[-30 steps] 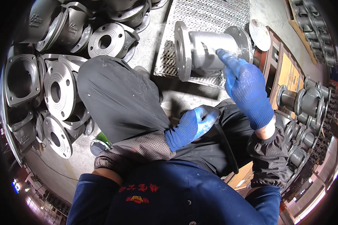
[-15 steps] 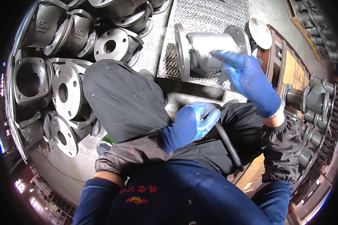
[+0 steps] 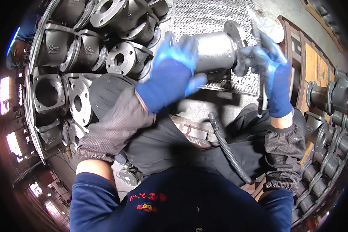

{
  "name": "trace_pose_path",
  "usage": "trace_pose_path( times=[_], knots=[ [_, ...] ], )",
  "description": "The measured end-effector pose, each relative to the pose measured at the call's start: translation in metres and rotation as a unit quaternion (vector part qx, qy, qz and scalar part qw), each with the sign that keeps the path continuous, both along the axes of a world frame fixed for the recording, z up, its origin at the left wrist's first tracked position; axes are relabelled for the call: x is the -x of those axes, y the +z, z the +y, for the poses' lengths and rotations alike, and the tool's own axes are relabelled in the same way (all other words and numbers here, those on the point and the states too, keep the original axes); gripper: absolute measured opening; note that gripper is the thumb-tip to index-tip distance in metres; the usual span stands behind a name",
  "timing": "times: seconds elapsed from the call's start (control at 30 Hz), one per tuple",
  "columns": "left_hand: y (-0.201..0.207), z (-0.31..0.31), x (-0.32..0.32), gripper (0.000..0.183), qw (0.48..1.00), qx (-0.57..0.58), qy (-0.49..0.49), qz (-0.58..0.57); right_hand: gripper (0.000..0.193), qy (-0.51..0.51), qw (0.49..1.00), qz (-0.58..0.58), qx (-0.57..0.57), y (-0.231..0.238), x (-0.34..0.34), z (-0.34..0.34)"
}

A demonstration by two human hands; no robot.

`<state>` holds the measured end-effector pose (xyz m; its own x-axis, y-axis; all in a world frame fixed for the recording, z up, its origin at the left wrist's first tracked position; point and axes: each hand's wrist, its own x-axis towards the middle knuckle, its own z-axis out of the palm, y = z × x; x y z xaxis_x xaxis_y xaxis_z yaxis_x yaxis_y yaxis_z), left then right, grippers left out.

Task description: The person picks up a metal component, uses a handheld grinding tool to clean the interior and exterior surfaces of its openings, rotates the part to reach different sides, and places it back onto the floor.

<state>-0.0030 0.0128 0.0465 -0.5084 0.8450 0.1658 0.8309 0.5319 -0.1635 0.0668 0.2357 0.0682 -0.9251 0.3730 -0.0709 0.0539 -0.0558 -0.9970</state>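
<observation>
A grey flanged pipe casting (image 3: 214, 50) lies on its side on a patterned metal sheet (image 3: 210, 17) in front of me. My left hand (image 3: 173, 62), in a blue coated glove, is at its left end and hides that flange. The fingers reach over the end, slightly blurred, with the thumb apart. By the right flange (image 3: 237, 44) is my gloved right hand (image 3: 272, 65), closed around a long thin dark-handled tool (image 3: 260, 94). The tool stands roughly upright in the picture; its upper end is pale and blurred, so its kind is unclear.
Similar grey castings (image 3: 87, 50) are stacked at the left. More castings (image 3: 330, 96) stand at the right. A whitish round object (image 3: 270, 27) sits beyond my right hand, beside a brown frame (image 3: 294, 58). A ribbed dark hose (image 3: 228, 149) crosses my right leg.
My left hand has moved from my lap to the casting's left end. My right hand has left the casting's body and now holds the thin tool. The casting has shifted left and tilted.
</observation>
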Motion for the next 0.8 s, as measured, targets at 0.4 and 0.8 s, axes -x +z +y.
trace_pose_path(
  times=[0.4,0.8],
  knots=[
    [-0.029,-0.066,0.017,0.050,0.502,-0.523,0.283,-0.628,0.038,-0.078,0.991,-0.082,-0.076,-0.086,0.025,0.026],
    [-0.005,-0.019,0.001,0.036,0.460,-0.605,0.235,-0.606,0.031,0.014,0.991,-0.126,-0.033,-0.081,0.027,0.019]
  ],
)
